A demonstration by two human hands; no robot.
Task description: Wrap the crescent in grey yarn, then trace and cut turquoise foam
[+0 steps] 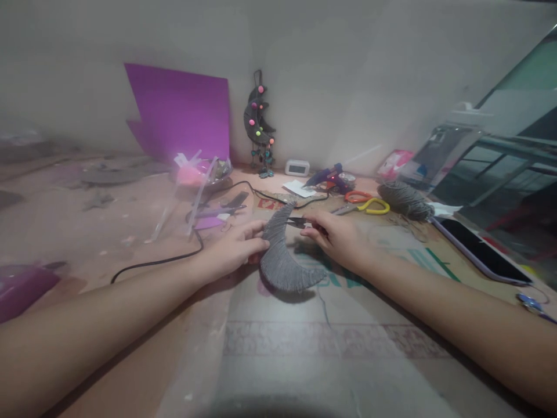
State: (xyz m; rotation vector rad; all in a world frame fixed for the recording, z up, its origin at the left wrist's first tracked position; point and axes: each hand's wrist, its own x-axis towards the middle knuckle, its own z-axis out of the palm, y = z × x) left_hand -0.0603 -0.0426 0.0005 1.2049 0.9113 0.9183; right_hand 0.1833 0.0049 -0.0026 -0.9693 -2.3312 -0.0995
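A crescent moon shape wrapped in grey yarn [278, 261] is held up over a cardboard sheet [278, 366]. My left hand [243, 247] is closed on its outer left edge, thumb in front. In my right hand [333, 235] is a small pair of dark pointed snips [297, 222], gripped between thumb and fingers. The tips of the snips meet the inner edge of the crescent near its upper end. Whether the blades are apart cannot be made out clearly. A loose thread hangs beneath the crescent onto the cardboard.
Behind my hands lie a glue gun [328, 177], yellow-and-orange-handled scissors [372, 205] and a grey yarn ball [404, 200]. A phone [478, 247] rests at the right. A black cord [161, 261] crosses the left side. A decorated moon hanging [260, 125] leans near purple sheets [183, 110].
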